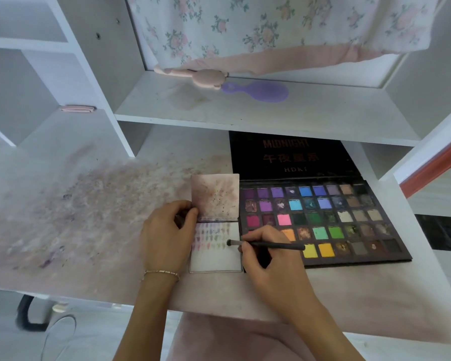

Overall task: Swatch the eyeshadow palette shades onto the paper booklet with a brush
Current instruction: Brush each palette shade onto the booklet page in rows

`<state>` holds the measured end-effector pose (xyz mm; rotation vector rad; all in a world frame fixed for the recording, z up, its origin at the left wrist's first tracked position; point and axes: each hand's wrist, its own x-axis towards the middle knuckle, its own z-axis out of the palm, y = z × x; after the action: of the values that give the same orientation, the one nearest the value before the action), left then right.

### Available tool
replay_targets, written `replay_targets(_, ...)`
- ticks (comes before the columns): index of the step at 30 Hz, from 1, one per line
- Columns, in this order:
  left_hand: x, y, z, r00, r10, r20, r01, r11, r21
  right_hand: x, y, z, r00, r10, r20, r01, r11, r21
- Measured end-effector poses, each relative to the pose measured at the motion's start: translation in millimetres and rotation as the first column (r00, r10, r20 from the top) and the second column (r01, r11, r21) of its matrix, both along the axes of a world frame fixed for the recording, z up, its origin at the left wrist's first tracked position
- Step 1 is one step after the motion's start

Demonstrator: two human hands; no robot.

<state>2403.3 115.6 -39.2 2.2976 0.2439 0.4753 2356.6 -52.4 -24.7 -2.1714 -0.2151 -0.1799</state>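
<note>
Several rows of small pale swatches already fill the far half of the lower page of the paper booklet (pixel 215 246), so the task looks well under way, with the near half of that page still bare. On the left, the left hand (pixel 167 230) rests on the booklet's left edge, fingers curled and the thumb pressing at the fold where the stained upper page stands up; it appears to be steadying the booklet. To its right, the brush (pixel 266 244) lies nearly level, its tip over the right end of the lowest swatch row; whether the bristles touch the paper I cannot tell. The right hand (pixel 268 259) pinches the brush handle close to the tip, fingers bunched together. The step in hand seems to be laying down one more swatch. Next would likely be reaching right to the eyeshadow palette (pixel 323 220), lying open just beside the booklet, for a fresh shade.
</note>
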Motion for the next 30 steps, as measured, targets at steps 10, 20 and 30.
replay_targets(10,0.2,0.1,-0.8,1.000,0.006,-0.001,-0.005,1.000,0.017,1.0,0.3,2.2,1.000,0.001,-0.026,-0.002,0.999,-0.053)
replay_targets(20,-0.3,-1.3,0.2,1.000,0.016,-0.008,-0.016,1.000,0.014,1.0,0.5,3.8,0.999,-0.010,-0.040,0.008,0.998,-0.057)
replay_targets(30,0.0,-0.4,0.2,1.000,0.009,-0.006,-0.009,1.000,0.014,1.7,-0.1,1.1,0.999,-0.004,-0.037,0.002,0.998,-0.066)
